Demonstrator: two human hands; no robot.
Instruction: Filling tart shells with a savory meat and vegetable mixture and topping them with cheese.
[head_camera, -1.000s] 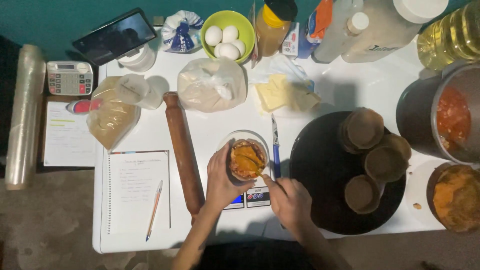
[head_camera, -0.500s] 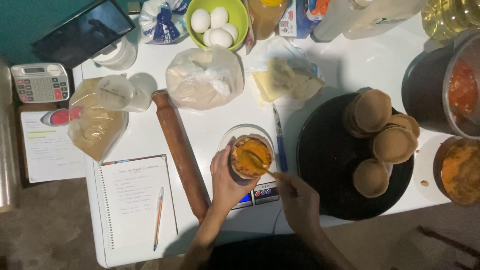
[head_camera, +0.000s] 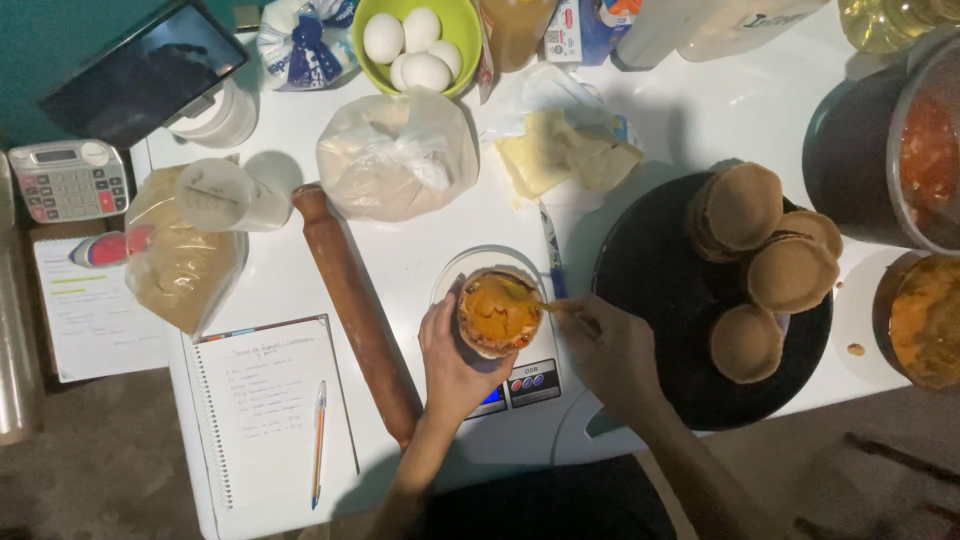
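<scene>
Both hands work over the scale (head_camera: 515, 385): left hand (head_camera: 452, 362) cups the pastry shell (head_camera: 497, 313) steady, right hand (head_camera: 610, 352) pinches a spoon (head_camera: 540, 303), best spreading filling gently.

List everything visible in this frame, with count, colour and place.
pastry cup: 1, orange filling, on the scale, held
kitchen scale: 1, white, table front
filled cups: 3, brown, on black tray
black tray: 1, right
rolling pin: 1, brown, centre-left
eggs: 4, white, in green bowl
green bowl: 1, top
notebook: 1, white, front left
pen: 1, on notebook
calculator: 1, grey, left
left hand: grips cup
right hand: holds a utensil in the filling
</scene>
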